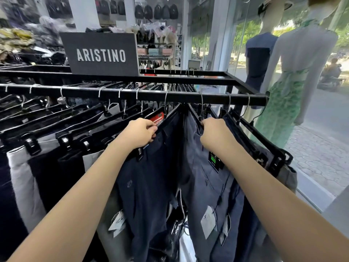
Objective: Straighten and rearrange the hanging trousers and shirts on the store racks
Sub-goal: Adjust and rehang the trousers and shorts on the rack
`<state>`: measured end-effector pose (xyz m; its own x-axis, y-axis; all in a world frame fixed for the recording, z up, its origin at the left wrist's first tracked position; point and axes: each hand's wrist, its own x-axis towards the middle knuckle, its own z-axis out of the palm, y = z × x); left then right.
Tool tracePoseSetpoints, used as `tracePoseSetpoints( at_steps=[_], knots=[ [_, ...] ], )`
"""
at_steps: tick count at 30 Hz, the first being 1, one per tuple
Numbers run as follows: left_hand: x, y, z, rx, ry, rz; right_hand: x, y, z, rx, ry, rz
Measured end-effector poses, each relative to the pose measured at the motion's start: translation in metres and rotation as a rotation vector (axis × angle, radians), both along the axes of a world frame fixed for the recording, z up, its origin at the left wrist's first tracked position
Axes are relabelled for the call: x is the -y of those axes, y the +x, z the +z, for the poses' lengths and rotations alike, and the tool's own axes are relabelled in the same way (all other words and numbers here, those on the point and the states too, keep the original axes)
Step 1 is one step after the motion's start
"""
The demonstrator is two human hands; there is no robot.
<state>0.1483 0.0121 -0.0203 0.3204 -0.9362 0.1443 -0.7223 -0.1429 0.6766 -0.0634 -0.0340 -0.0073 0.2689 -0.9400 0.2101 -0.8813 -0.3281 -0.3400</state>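
- Both bare forearms reach from the near edge toward the rack rail [132, 93], one hand on each side of a gap parted in the trousers, likely to space the hangers evenly.
- Left hand [140, 132] curls its fingers over the clip hanger of the navy trousers [147, 186], holding it just below a red waistband label [157, 118] whose writing I cannot read.
- Right hand [215, 135] grips the hanger of the grey-blue trousers [200, 176]; a green-and-black size tag [214, 160] is illegible.
- Farther left on the rack stands a dark sign [100, 53] reading "ARISTINO".
- Paper swing tags [207, 222] dangle low, print too small.
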Motion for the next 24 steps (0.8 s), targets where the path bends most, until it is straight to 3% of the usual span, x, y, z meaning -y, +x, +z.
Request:
tracePoseSetpoints(
  at_steps=[4, 8, 15, 24],
  knots=[
    [-0.005, 0.004, 0.010, 0.282, 0.050, 0.035, -0.004, 0.014, -0.001, -0.073, -0.202, 0.101],
    [-0.010, 0.012, 0.022, 0.404, 0.210, -0.006, 0.001, 0.019, -0.006, -0.206, -0.121, 0.150],
    [-0.007, 0.023, 0.018, 0.295, 0.234, -0.002, 0.012, 0.003, -0.013, -0.164, -0.136, 0.055],
    [-0.008, 0.022, 0.014, 0.174, 0.192, 0.022, 0.025, -0.006, -0.007, -0.071, -0.033, 0.104]
  ],
)
